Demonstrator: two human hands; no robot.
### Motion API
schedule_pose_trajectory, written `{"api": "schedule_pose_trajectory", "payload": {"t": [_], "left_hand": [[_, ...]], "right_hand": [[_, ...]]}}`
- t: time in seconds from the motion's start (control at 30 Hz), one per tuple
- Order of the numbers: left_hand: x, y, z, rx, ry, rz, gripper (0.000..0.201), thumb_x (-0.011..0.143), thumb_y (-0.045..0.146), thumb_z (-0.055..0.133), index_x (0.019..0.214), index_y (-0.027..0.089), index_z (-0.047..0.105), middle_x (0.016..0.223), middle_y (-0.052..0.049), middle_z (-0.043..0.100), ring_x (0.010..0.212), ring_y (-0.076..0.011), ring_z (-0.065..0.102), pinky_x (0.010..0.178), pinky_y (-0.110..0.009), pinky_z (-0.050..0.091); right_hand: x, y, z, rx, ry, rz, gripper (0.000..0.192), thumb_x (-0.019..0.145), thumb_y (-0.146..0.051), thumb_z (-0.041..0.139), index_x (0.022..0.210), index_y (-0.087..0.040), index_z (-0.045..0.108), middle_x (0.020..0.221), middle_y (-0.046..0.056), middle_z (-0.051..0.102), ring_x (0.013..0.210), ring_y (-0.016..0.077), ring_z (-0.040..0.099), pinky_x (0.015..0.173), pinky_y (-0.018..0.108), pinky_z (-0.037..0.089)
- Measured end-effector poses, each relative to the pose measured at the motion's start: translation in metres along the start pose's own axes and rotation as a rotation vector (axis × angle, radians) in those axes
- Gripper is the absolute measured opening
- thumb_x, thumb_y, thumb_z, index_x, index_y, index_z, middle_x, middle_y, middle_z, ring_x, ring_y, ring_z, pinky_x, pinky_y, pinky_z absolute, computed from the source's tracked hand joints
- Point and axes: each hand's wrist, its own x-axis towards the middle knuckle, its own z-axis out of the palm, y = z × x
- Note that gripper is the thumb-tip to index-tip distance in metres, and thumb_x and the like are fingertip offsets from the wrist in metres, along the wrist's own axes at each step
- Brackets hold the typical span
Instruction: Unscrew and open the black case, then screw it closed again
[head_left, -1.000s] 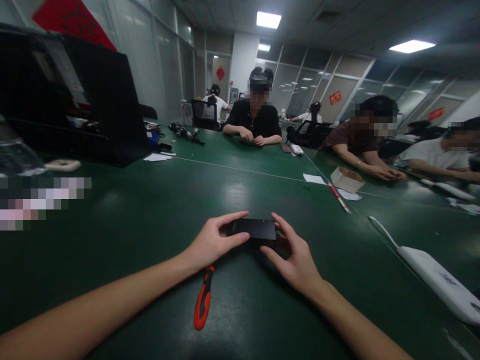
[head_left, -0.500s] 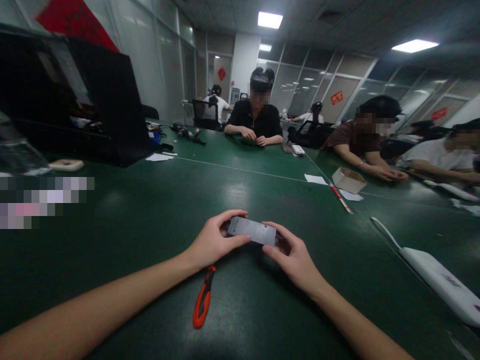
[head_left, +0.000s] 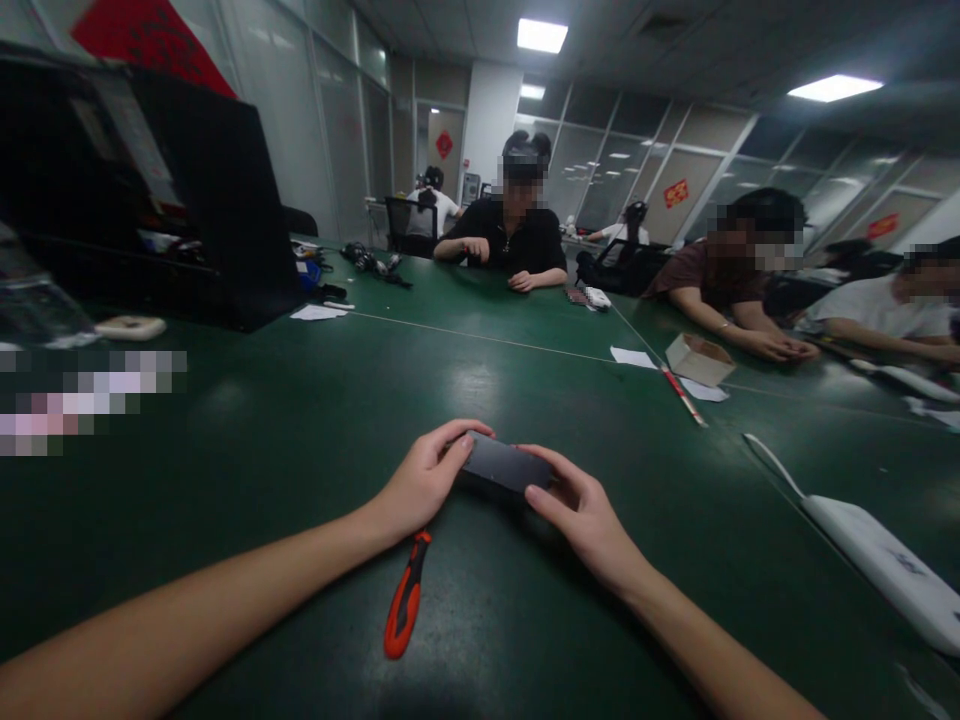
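Green table (head_left: pixel 262 470), near edge cut off; dark box (head_left: pixel 504 466) held over that side.
Long axis crosswise, right end nearer; left hand (head_left: pixel 421 478) and right hand (head_left: pixel 589 508) grip its ends, partly covering them; orange-black handle (head_left: pixel 406 604), far end hidden.

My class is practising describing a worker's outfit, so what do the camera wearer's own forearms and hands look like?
The bare, ungloved left hand and the bare, ungloved right hand taper into smooth, sleeveless forearms. No watch, bracelet, cable or marking shows on either; no ring shows on the visible fingers. Fingernail details are too small to tell.
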Motion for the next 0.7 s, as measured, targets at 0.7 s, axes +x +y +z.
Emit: {"api": "schedule_pose_trajectory", "payload": {"t": [0.7], "left_hand": [[-0.004,0.005,0.009,-0.293,0.040,-0.031,0.061,0.079,0.027,0.074,0.133,0.022,0.048,0.135,-0.012,0.057,0.103,-0.0244,0.067,0.093,-0.039,0.051]], "right_hand": [[-0.001,-0.006,0.012,0.161,-0.049,0.144,0.052,0.075,-0.042,0.079,0.121,-0.020,0.068,0.106,0.007,0.072,0.097,0.0236,0.067,0.087,0.036,0.053]]}}
